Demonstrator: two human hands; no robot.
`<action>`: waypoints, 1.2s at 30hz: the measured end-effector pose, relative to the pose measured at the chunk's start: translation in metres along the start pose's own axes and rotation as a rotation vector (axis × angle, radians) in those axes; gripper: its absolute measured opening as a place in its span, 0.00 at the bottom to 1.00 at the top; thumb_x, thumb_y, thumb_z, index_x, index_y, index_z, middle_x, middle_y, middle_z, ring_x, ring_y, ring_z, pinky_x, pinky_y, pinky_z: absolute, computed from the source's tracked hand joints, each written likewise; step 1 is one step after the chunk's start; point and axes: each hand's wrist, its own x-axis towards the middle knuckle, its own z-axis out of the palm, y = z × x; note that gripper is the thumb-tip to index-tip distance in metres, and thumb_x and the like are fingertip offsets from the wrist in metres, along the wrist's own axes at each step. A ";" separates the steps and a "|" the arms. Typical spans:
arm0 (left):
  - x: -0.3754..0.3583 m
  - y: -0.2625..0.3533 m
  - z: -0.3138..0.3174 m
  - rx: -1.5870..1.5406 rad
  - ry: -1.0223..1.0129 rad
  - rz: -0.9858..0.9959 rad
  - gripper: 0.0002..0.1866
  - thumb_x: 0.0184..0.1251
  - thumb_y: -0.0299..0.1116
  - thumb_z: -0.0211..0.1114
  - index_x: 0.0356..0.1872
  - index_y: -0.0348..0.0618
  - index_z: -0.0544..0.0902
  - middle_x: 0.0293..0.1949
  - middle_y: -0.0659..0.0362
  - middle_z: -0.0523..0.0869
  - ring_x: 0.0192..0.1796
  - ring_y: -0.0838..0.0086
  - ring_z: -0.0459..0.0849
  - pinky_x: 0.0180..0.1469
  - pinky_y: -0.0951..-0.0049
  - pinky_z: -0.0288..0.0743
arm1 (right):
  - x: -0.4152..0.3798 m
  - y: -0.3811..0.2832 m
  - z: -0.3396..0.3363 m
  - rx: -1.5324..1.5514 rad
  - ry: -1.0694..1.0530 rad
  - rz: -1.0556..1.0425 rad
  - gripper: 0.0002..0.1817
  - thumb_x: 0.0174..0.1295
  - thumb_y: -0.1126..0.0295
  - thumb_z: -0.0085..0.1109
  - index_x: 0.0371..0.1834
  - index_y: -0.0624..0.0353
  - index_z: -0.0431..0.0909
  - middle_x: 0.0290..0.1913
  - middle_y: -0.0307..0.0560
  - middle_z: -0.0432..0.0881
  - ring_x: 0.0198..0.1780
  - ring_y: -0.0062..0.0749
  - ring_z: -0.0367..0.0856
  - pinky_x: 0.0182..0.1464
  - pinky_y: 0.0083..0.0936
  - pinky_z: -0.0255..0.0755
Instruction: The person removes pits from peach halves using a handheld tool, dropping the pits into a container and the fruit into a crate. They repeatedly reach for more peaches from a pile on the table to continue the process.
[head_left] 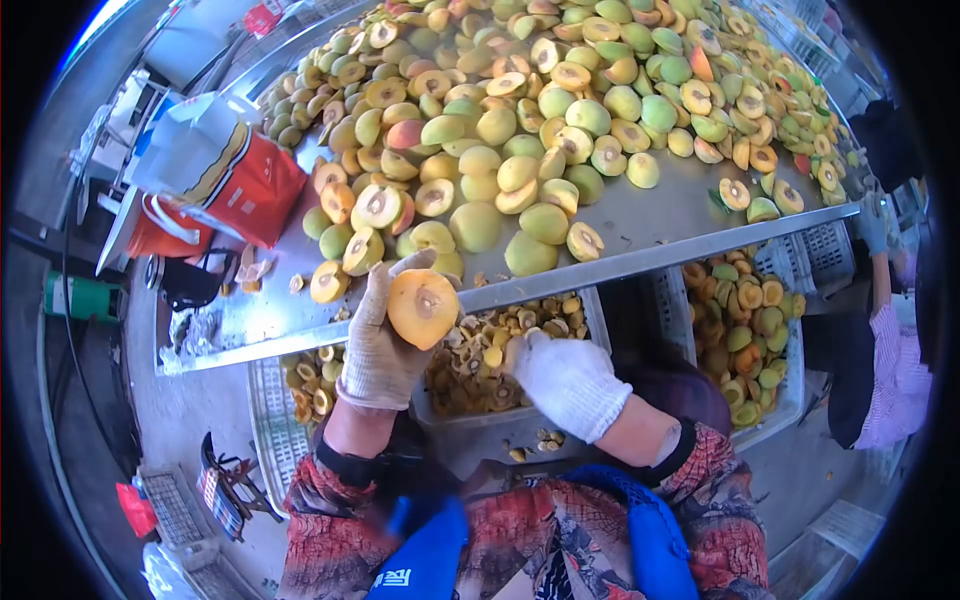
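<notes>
My left hand (pixel 375 345), in a whitish knit glove, holds a peach half (pixel 422 308) at the table's front edge. The cut orange-yellow face is turned up toward me, with a brownish pit area at its centre. Over a crate below the edge is my right hand (pixel 570 385), also gloved, its fingers curled and pointing left. I cannot tell what is in those fingers. Beneath it, the crate (pixel 455 417) contains small brownish and yellow pieces. A large heap of halved peaches (pixel 480 130), green, yellow and reddish, covers much of the metal table (pixel 640 215).
A raised metal rim (pixel 640 262) runs along the table's front. Crates of peach halves stand below, one at right (pixel 745 350) and one at left (pixel 275 410). A red bag (pixel 255 190) sits at the table's left. Another person's striped sleeve (pixel 890 370) shows at far right.
</notes>
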 end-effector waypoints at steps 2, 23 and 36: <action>-0.007 -0.006 -0.007 -0.092 0.038 -0.009 0.31 0.69 0.59 0.54 0.56 0.39 0.74 0.41 0.48 0.83 0.37 0.58 0.84 0.34 0.65 0.80 | -0.007 -0.001 -0.001 -0.005 -0.035 0.092 0.11 0.64 0.63 0.51 0.36 0.57 0.80 0.31 0.50 0.83 0.30 0.43 0.86 0.25 0.42 0.79; -0.008 -0.060 0.032 -0.150 0.022 0.019 0.18 0.72 0.44 0.56 0.47 0.36 0.77 0.45 0.49 0.82 0.49 0.60 0.81 0.55 0.62 0.75 | -0.009 0.004 -0.004 0.618 0.281 0.021 0.17 0.59 0.67 0.59 0.48 0.62 0.71 0.39 0.61 0.77 0.39 0.58 0.80 0.42 0.45 0.76; -0.018 -0.064 0.048 0.239 0.007 0.173 0.20 0.73 0.47 0.53 0.46 0.38 0.76 0.40 0.54 0.81 0.43 0.71 0.79 0.47 0.72 0.76 | -0.012 -0.004 0.007 0.702 0.464 -0.007 0.14 0.57 0.70 0.55 0.44 0.62 0.70 0.34 0.57 0.77 0.35 0.48 0.81 0.36 0.41 0.76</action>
